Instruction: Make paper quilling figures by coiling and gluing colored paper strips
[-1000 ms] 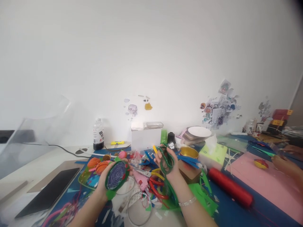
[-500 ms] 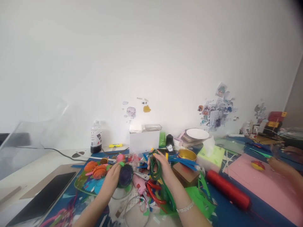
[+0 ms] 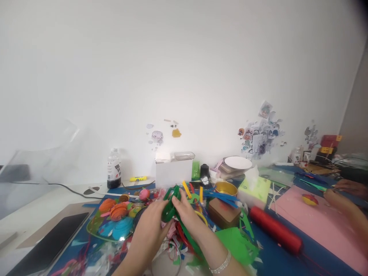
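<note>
My left hand (image 3: 152, 220) and my right hand (image 3: 188, 214) are together over the middle of the cluttered table. Between them is a looped bundle of green strips (image 3: 170, 209), with both hands' fingers closed around it. A long green tail hangs from it below my right wrist. Behind my left hand a dark round coil (image 3: 138, 219) shows only in part. Close by to the left, a greenish tray (image 3: 92, 230) carries orange and blue coiled paper pieces (image 3: 119, 211). Red strips and a pink object lie under the hands, mostly hidden.
To the right are a brown box (image 3: 224, 212), a gold tin (image 3: 226, 188), a tissue pack (image 3: 254, 191) and a red thread spool (image 3: 276, 230). A bottle (image 3: 114, 168) and white box (image 3: 174, 172) stand at the back. Another person's hand (image 3: 339, 201) is over pink paper (image 3: 299, 218).
My left hand has let go of the dark round coil and moved right to the green bundle. My right hand has shifted slightly left with the bundle, and the hands now meet.
</note>
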Demonstrator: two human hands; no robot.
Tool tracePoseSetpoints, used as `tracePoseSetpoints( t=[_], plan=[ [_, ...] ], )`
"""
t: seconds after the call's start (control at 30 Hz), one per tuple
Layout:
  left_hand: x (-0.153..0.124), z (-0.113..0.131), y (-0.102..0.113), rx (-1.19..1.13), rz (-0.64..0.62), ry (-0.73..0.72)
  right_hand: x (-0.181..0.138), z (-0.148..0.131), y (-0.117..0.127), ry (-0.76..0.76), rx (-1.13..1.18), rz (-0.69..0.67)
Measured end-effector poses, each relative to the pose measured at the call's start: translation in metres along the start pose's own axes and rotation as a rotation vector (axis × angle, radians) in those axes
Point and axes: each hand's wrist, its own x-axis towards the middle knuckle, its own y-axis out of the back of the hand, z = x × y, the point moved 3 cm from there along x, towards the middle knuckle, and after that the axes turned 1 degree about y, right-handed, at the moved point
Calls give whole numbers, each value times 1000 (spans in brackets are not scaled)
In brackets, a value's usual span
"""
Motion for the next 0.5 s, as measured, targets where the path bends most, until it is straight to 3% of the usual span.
tracePoseSetpoints(
  t=[0.17, 0.3, 0.4, 0.5],
  plan=[
    [5, -26, 12, -196, 70, 426, -5, 1, -7, -16, -116, -308],
    [11, -38, 26, -586, 204, 777, 0, 2, 4, -72, -252, -328],
    [13, -38, 24, -851, 274, 879, -2, -2, 1, 44, -267, -330],
    [11, -38, 16, -959, 283, 933, -9, 3, -14, 19, -296, -417]
  ],
)
